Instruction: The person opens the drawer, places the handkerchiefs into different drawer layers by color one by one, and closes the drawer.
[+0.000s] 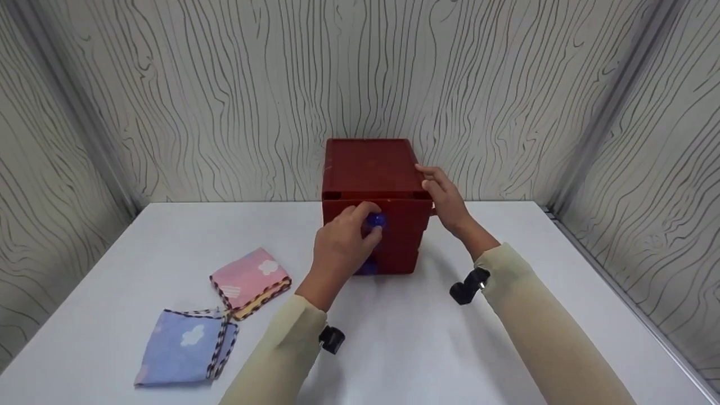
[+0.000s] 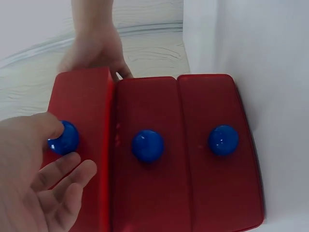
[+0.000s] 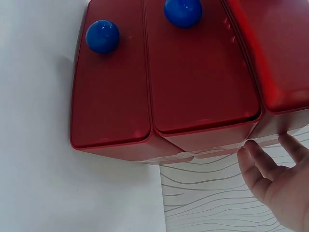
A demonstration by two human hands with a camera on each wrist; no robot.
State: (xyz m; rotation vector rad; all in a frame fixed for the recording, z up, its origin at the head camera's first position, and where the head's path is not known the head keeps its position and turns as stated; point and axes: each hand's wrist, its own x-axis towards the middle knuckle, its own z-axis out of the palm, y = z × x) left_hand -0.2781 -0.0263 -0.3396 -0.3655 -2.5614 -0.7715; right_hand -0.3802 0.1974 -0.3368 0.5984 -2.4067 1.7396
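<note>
A red drawer cabinet (image 1: 368,166) with three drawers stands on the white table by the back wall. My left hand (image 1: 340,236) pinches the round blue knob (image 2: 66,137) of the top drawer (image 2: 84,99) between thumb and fingers. That drawer sticks out a little beyond the middle and bottom drawers. Against the cabinet's right side and upper edge rests my right hand (image 1: 444,197), its fingers fairly straight. In the left wrist view, the middle knob (image 2: 147,146) and bottom knob (image 2: 223,140) are untouched. The top drawer's inside is hidden.
On the left of the white table (image 1: 405,349) lie a folded pink cloth (image 1: 250,275) and a folded blue cloth (image 1: 180,349), their edges meeting. Wood-grain patterned panels (image 1: 236,101) enclose the back and both sides.
</note>
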